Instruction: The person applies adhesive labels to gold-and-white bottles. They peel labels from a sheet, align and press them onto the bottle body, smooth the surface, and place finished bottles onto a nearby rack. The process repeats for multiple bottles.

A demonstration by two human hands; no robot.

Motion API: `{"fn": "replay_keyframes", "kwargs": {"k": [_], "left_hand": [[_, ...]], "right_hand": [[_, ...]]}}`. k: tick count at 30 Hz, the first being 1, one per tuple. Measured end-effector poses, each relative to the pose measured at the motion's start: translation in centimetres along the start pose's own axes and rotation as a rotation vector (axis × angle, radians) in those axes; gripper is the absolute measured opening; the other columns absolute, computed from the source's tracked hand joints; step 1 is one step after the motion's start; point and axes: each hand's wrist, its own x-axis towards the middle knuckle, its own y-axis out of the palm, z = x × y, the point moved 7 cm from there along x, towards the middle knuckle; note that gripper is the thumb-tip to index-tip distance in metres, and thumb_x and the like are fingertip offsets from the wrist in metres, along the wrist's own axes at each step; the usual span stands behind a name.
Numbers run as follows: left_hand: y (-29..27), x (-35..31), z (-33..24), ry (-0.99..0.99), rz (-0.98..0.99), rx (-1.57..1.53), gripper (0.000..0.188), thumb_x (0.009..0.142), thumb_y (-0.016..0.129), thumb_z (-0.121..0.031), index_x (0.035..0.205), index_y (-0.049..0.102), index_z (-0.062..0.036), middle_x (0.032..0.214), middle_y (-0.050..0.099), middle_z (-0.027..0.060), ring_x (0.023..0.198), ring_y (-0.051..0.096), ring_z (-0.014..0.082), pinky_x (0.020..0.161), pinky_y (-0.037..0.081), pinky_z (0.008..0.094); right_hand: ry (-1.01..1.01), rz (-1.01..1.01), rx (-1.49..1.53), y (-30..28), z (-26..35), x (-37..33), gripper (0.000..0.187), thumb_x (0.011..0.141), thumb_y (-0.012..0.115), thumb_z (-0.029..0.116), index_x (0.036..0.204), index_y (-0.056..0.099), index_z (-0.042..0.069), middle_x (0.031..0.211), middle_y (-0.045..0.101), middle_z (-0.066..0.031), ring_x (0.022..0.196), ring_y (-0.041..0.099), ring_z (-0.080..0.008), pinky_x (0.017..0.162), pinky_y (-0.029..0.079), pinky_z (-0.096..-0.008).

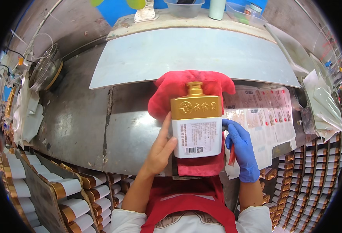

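A flat rectangular bottle (197,128) lies face up on a red cloth (202,167), neck pointing away from me. Its shoulder and neck are gold with raised lettering; the white body carries a printed label. My left hand (161,149) is bare and grips the bottle's left side, thumb on its edge. On the other side is my right hand (241,145), in a blue glove. Its fingers are closed around a slim red-handled tool (232,154), whose kind I cannot make out. A dark tip by the index finger meets the bottle's right edge.
Printed label sheets (258,120) lie right of the cloth on a metal table (130,132). A pale board (194,54) spans the back. Racks of white-and-gold bottles (311,182) flank me on both sides. Plastic tubs (184,9) and a green cup (217,9) stand behind.
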Motion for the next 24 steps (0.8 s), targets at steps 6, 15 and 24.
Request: {"fn": "replay_keyframes", "kwargs": {"k": [6, 15, 24], "left_hand": [[1.0, -0.2, -0.1, 0.013, 0.04, -0.098, 0.087, 0.089, 0.056, -0.002, 0.15, -0.006, -0.0013, 0.149, 0.028, 0.0165, 0.13, 0.039, 0.0227, 0.107, 0.031, 0.0345], [1.9, 0.2, -0.1, 0.061, -0.141, -0.031, 0.092, 0.082, 0.067, -0.003, 0.149, 0.004, 0.0005, 0.14, 0.039, 0.0184, 0.125, 0.046, 0.0231, 0.104, 0.037, 0.0344], [1.1, 0.6, -0.5, 0.103, -0.219, -0.126, 0.078, 0.091, 0.059, -0.01, 0.148, 0.009, 0.0036, 0.136, 0.044, 0.0196, 0.122, 0.047, 0.023, 0.103, 0.037, 0.0332]], "right_hand": [[-0.145, -0.132, -0.204, 1.3, 1.6, -0.4, 0.063, 0.078, 0.076, 0.021, 0.132, 0.051, 0.002, 0.082, 0.058, 0.0012, 0.06, 0.045, -0.0036, 0.056, 0.041, -0.0197], [-0.107, -0.151, -0.234, 2.1, 1.7, 0.2, 0.071, 0.071, 0.081, 0.021, 0.131, 0.051, 0.0, 0.079, 0.056, 0.0026, 0.059, 0.041, -0.003, 0.054, 0.039, -0.0197], [-0.075, -0.163, -0.201, 1.8, 1.2, 0.4, 0.067, 0.074, 0.079, 0.021, 0.131, 0.051, -0.001, 0.074, 0.055, 0.0022, 0.058, 0.042, -0.003, 0.054, 0.039, -0.0199]]}}
